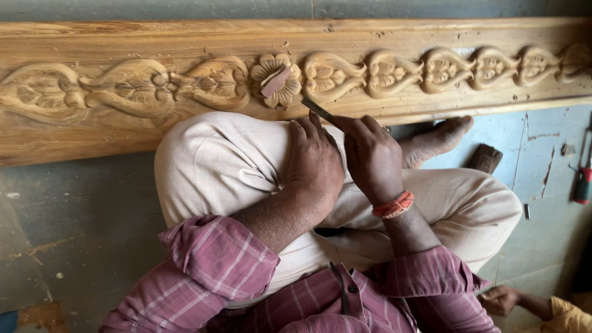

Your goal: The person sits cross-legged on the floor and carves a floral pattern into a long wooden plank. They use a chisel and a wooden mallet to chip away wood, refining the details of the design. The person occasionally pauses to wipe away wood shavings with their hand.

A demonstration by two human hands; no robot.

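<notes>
A long carved wooden plank (123, 43) with a row of leaf and flower motifs lies across the top of the head view. A thin metal chisel (317, 109) points at the plank's lower edge below a carved flower (276, 79). My right hand (372, 157) is shut on the chisel's handle, an orange thread band on its wrist. My left hand (313, 163) rests on my raised knee (216, 154) in cream trousers, its fingers beside the chisel. Whether the left fingers touch the blade cannot be told.
My bare foot (438, 139) lies against the plank's lower edge. A dark wooden block (485, 158) and a red-handled tool (583, 184) lie on the grey floor at right. Another person's hand (501, 300) in a yellow sleeve shows at the bottom right corner.
</notes>
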